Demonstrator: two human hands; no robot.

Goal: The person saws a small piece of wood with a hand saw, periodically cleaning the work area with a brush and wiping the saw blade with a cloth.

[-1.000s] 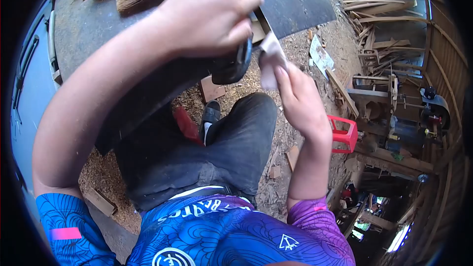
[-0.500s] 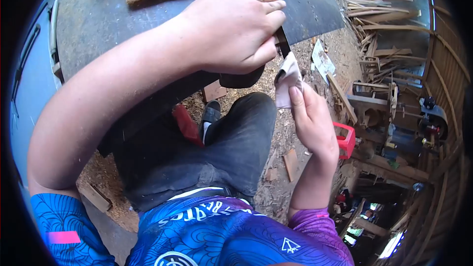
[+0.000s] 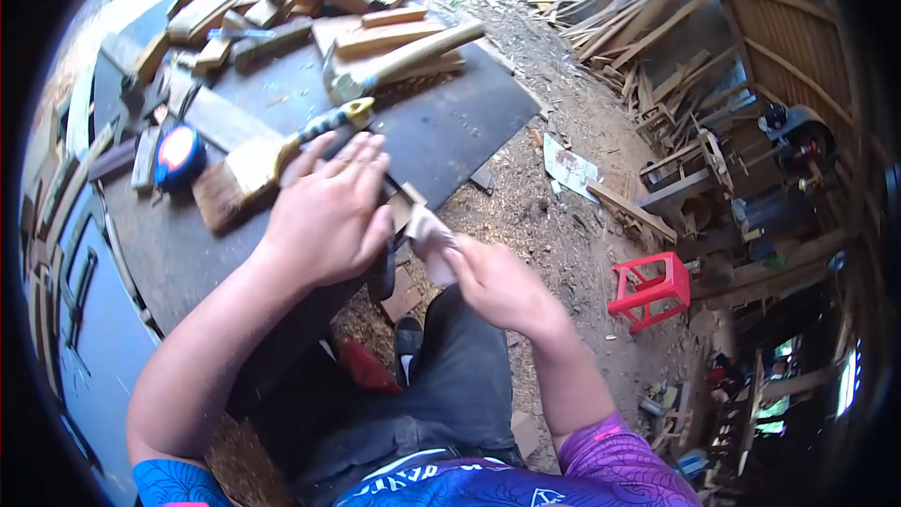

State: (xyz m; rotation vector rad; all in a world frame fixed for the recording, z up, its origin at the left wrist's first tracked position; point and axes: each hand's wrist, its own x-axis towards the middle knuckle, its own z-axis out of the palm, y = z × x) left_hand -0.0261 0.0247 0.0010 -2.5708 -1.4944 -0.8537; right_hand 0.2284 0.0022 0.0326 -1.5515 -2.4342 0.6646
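Note:
At the dark table's (image 3: 469, 122) near edge, my left hand (image 3: 324, 216) lies palm down with its fingers stretched out, slightly blurred. A dark, narrow piece shows beside its thumb; what is under the palm is hidden. My right hand (image 3: 497, 286) pinches a folded pale pinkish sheet (image 3: 434, 249) between thumb and fingers. The sheet touches or nearly touches the end of a small light wooden piece (image 3: 402, 211) by the left hand. Just beyond my left fingers lies a wide brush (image 3: 244, 178) with a yellow-tipped handle.
A blue-and-red round tape measure (image 3: 178, 155), a hammer (image 3: 413, 56) and piled wood blocks (image 3: 272, 38) lie on the table. A red stool (image 3: 649, 291) stands on the right on the shavings-covered ground. Wood strips (image 3: 619, 28) are stacked behind; machinery (image 3: 798, 141) is at far right.
The view has shifted, showing more of the table and its tools. Both hands now appear lower and further left. The pale sheet is still in my right hand.

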